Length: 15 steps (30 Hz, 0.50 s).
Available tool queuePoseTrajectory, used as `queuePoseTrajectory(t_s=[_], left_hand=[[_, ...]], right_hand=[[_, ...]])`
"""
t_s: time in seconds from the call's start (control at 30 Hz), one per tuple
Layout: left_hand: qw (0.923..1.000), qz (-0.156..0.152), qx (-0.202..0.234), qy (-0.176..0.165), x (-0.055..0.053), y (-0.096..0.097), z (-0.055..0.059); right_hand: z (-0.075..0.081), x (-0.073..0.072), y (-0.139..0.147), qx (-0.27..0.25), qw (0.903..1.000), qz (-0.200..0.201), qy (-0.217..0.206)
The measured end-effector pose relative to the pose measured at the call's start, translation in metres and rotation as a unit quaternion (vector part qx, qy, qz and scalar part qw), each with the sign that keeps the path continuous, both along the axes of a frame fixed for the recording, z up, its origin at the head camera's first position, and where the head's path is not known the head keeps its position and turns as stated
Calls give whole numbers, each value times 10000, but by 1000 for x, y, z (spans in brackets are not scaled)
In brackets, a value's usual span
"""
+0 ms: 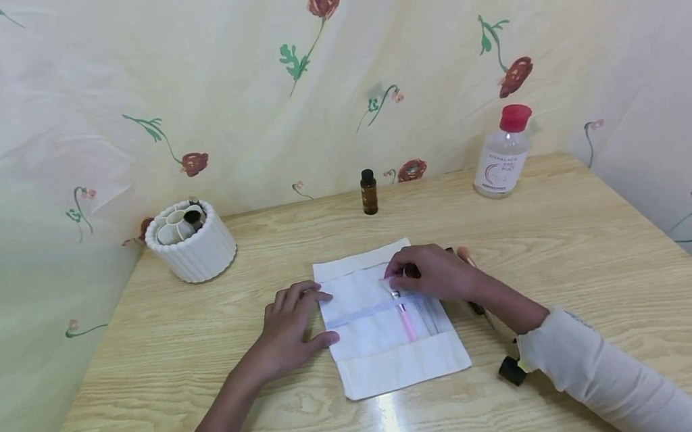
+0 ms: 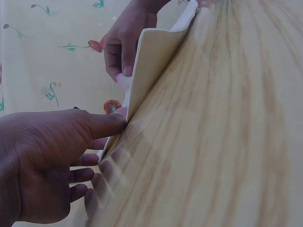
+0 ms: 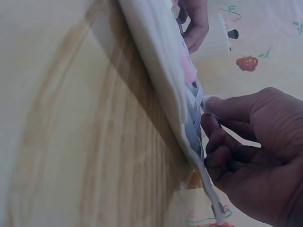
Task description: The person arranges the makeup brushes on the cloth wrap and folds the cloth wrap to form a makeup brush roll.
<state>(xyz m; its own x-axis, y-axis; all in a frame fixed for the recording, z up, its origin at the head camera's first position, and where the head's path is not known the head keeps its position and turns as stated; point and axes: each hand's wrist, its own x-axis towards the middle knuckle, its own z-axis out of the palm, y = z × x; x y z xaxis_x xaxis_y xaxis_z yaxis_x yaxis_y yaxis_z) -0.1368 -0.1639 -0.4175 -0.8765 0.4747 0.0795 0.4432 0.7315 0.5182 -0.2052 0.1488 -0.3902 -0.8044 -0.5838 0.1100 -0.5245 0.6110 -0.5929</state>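
A white fabric brush roll (image 1: 364,370) lies unrolled on the wooden table, with a pale elastic band across its middle. Under that band sits a makeup brush (image 1: 406,323) with a pink handle, pointing toward the near flap. My right hand (image 1: 436,273) pinches the brush near its bristle end, thumb against fingers (image 3: 218,137). Part of the bristles is hidden by the fingers. At the roll's left edge rests my left hand (image 1: 288,329), fingers spread and relaxed; its thumb (image 2: 111,124) touches the edge in the left wrist view.
A white ribbed holder (image 1: 199,251) with dark-tipped brushes stands back left. Behind the roll is a small brown bottle (image 1: 369,194); a clear bottle with a red cap (image 1: 502,156) stands back right. More brushes (image 1: 466,255) lie partly under the right forearm, near a black object (image 1: 512,370).
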Motion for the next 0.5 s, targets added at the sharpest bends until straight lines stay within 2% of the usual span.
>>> queuePoseTrajectory(t_s=[0.17, 0.27, 0.37, 0.5], left_hand=[[10000, -2, -16, -15, 0, 0, 0], [10000, 19, -27, -4, 0, 0, 0], [10000, 39, -26, -4, 0, 0, 0], [10000, 25, -25, -10, 0, -1, 0]], right_hand=[[2, 5, 3, 216, 9994, 236, 131], [5, 6, 6, 273, 9993, 199, 177], [12, 6, 12, 257, 9993, -153, 216], [26, 4, 29, 430, 9940, -984, 183]])
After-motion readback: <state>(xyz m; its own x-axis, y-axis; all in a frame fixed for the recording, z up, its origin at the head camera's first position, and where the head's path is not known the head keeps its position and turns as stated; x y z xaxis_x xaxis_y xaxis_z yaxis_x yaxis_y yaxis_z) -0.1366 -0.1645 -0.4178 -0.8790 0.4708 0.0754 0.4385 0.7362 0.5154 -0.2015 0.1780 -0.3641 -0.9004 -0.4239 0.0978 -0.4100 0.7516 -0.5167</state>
